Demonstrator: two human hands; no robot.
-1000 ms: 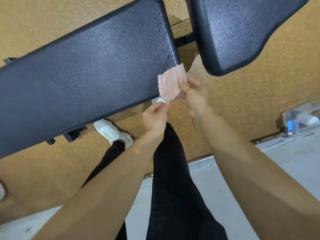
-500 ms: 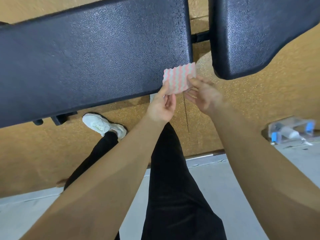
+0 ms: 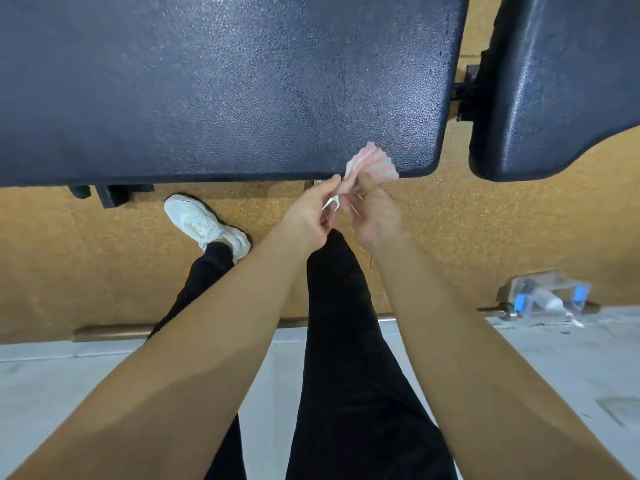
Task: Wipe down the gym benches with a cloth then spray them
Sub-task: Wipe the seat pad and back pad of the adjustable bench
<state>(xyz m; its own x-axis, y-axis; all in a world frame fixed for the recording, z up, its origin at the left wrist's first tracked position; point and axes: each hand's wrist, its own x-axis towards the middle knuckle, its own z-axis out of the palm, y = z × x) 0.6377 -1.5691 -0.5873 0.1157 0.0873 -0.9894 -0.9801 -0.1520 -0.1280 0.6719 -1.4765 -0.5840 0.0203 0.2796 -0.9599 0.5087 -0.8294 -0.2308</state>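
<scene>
view from above, looking down past a person's two bare forearms. a long black padded bench (image 3: 225, 84) fills the top of the view, its pebbled surface shiny. a second black pad (image 3: 554, 84) sits just to its right, with a narrow gap between them where a dark metal joint shows. both hands meet at the near edge of the long pad, close to its right corner, and hold a small pink and white striped cloth (image 3: 372, 164) with a wavy edge. the left hand (image 3: 311, 213) pinches the lower part of the cloth between thumb and fingertip. the right hand (image 3: 375, 209) has its fingers curled round the cloth, bunching it. i cannot tell whether the cloth touches the pad. below are black trousers (image 3: 346, 341) and one white shoe (image 3: 204, 223) on a speckled tan floor (image 3: 104, 271). nearer is a pale grey floor (image 3: 554, 375). well to the right, where the two floors meet, lies a blurred clear spray bottle (image 3: 543, 299) with blue parts.
</scene>
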